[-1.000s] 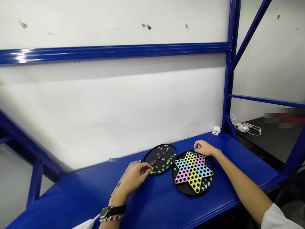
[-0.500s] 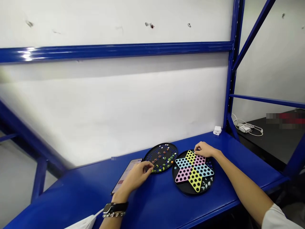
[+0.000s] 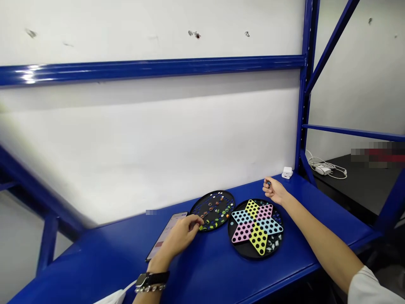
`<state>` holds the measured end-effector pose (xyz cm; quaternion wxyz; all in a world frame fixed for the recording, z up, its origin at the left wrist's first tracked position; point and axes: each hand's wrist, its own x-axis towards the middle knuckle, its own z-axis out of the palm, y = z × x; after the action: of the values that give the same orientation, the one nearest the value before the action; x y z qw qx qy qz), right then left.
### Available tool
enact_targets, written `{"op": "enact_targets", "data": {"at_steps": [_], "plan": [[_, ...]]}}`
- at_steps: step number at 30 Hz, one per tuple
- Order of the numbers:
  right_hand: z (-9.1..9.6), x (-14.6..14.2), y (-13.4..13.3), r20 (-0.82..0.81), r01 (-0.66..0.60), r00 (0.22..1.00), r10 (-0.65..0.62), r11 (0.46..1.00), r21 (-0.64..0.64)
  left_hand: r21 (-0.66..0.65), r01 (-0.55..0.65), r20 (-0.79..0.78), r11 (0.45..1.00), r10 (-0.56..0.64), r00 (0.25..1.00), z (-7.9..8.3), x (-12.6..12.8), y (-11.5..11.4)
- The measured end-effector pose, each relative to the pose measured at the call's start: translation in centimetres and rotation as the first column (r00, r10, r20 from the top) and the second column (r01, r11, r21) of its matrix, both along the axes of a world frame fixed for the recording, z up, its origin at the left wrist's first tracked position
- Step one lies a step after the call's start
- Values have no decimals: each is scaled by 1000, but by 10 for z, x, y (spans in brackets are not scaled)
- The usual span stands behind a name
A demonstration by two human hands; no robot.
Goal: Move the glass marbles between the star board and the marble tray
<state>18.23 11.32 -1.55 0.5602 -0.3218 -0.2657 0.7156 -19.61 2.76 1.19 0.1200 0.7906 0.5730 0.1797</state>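
Two round black trays lie on the blue shelf. The right one is a Chinese checkers board (image 3: 257,227) with a star of yellow, pink and light-blue points full of holes. The left tray (image 3: 213,209) holds several coloured marbles. My right hand (image 3: 274,190) is lifted just behind the star board, fingers pinched on a small dark marble (image 3: 268,183). My left hand (image 3: 183,236), with a watch on its wrist, rests curled at the near-left rim of the marble tray, its fingertips touching that rim.
A phone (image 3: 164,240) lies flat under and left of my left hand. A white charger block (image 3: 287,172) sits at the back of the shelf by the blue upright. Beyond the upright, a black table carries a white cable and adapter (image 3: 324,169).
My right hand has risen from the top of the star board and moved back a little, now pinching a marble. My left hand has stayed at the marble tray's rim.
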Motion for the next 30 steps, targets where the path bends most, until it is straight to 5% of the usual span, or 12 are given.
{"op": "enact_targets", "data": {"at_steps": [13,17,22,26,30], "plan": [[3,-11,-3,27,59,998,-58,997,-43,305,24,76,952,-49,996,-2,-5,4],[12,-26,-20,232,-99,970,69,987,123,323,-23,178,946,-37,983,-2,16,2],[20,-65,-55,536,-560,751,385,802,209,261,164,183,951,-215,959,2,83,-16],[19,-90,-75,574,-663,691,439,702,261,281,223,125,934,-266,956,3,116,-27],[16,-96,-80,609,-685,668,428,673,279,281,177,88,943,-210,974,2,117,-27]]}}
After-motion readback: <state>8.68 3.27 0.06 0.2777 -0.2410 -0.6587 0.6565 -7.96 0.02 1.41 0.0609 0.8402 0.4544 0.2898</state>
